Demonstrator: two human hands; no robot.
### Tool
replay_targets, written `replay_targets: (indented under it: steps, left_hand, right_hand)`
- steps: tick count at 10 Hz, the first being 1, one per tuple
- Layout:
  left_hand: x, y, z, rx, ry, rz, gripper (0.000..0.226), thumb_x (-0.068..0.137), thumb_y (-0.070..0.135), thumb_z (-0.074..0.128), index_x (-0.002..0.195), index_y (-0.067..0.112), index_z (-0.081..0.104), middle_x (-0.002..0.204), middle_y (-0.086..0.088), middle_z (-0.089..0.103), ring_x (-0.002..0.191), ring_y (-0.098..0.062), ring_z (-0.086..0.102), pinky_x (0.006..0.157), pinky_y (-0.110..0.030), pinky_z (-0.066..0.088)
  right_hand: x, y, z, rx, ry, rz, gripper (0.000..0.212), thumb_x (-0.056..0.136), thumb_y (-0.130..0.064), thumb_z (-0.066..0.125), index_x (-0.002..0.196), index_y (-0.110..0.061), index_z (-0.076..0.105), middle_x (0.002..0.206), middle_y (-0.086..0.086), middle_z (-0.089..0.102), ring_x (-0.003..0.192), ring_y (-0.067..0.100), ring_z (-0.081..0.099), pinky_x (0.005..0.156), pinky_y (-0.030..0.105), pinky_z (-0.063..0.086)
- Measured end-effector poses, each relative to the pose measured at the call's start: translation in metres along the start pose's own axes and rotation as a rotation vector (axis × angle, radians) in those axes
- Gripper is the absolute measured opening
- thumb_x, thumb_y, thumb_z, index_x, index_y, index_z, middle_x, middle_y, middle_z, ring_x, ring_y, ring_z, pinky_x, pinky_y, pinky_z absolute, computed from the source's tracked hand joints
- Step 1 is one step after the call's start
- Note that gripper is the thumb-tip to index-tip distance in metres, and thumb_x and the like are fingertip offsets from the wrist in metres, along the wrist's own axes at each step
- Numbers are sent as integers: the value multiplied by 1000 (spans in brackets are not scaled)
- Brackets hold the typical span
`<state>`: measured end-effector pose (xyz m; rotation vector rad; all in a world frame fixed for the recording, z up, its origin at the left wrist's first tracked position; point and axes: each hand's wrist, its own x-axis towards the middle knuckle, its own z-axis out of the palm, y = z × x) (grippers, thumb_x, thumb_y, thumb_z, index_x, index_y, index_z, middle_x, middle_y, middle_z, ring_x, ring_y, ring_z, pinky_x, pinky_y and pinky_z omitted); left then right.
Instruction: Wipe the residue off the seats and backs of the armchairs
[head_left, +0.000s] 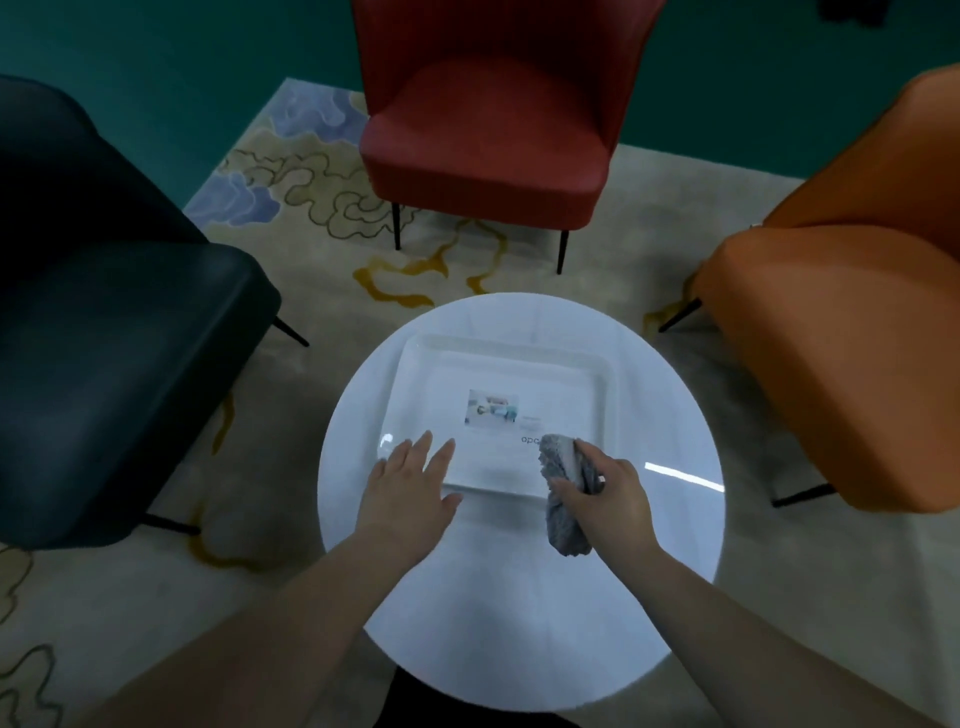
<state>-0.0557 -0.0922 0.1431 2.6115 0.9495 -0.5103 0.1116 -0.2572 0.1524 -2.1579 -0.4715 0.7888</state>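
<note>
Our right hand (610, 491) has its fingers curled round a grey cloth (566, 493), bunched so we can carry it to a chair. Our left hand (413, 483) lies flat, fingers straight and slightly spread, on the near left corner of a white tray (602, 384), probably steadying it. The tray sits on a round white table (519, 597). Beyond it stand three armchairs: dark one (114, 332) left, red one (493, 140) far, orange one (841, 332) right. The table lies between us and the red seat.
</note>
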Motion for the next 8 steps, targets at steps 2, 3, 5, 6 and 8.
replay_targets:
  steps: [2, 3, 5, 6, 8]
  left_hand:
    - [86, -26, 25, 5, -33, 16, 74, 99, 52, 35, 153, 33, -12, 163, 2, -9, 150, -22, -4, 120, -38, 9]
    - [118, -36, 42, 69, -63, 74, 83, 98, 52, 40, 151, 30, -19, 162, 2, -16, 150, -20, -9, 120, -36, 10]
    - [145, -40, 64, 166, -133, 63, 99, 90, 61, 50, 152, 25, -18, 159, 0, -26, 149, -20, -15, 119, -36, 12]
    - [150, -43, 66, 146, -139, 64, 101, 88, 61, 52, 152, 25, -18, 159, 1, -27, 149, -19, -15, 118, -35, 13]
    - [157, -43, 57, 156, -170, 68, 101, 88, 61, 53, 152, 25, -15, 160, 1, -24, 149, -19, -13, 118, -36, 18]
  right_hand:
    - [62, 7, 36, 43, 73, 78, 50, 80, -33, 74, 127, -36, 56, 104, -6, 50, 87, 3, 57, 74, 15, 44]
    - [94, 11, 61, 46, 90, 88, 55, 81, -29, 73, 132, -34, 53, 104, -5, 47, 84, -2, 53, 72, 9, 38]
    - [134, 19, 93, 7, 79, 94, 63, 83, -27, 70, 139, -32, 44, 108, -4, 42, 85, 4, 51, 75, 12, 39]
    - [142, 21, 98, -31, 64, 97, 66, 82, -28, 72, 140, -30, 43, 108, -3, 42, 86, 7, 49, 77, 13, 36]
    - [144, 18, 90, -61, -63, 72, 74, 79, -26, 73, 143, -32, 36, 111, -1, 51, 95, 15, 55, 81, 23, 44]
